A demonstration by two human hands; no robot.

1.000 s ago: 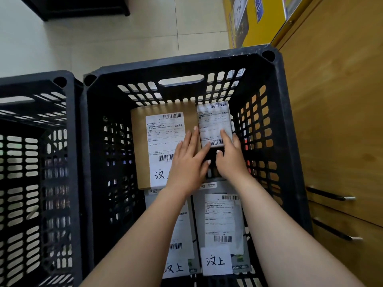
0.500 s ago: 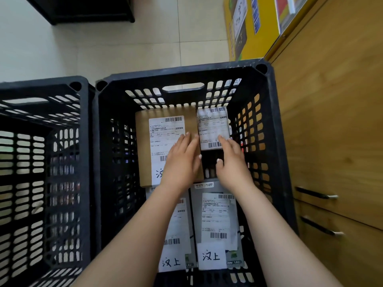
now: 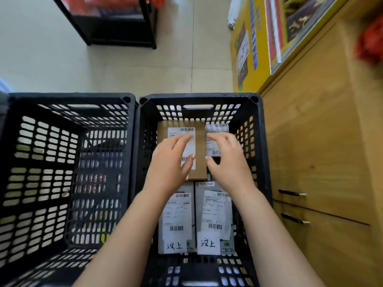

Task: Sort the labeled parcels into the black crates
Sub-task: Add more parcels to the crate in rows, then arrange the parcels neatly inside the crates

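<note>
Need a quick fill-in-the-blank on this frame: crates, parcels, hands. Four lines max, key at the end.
1. Of the left crate and the right crate, the labeled parcels that show lie in the ___ one.
2. The left hand is over the cardboard box, whose colour is ___.
3. The right hand is over the small parcel in that crate's far ___ corner.
4. Nearer the person lie ___ grey parcels side by side.

Missing words: right; brown; right; two.

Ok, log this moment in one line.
left hand: open, over brown parcel | right hand: open, over small parcel | contact: unclear | right crate: holds both, plus two grey parcels | left crate: no parcel seen
</note>
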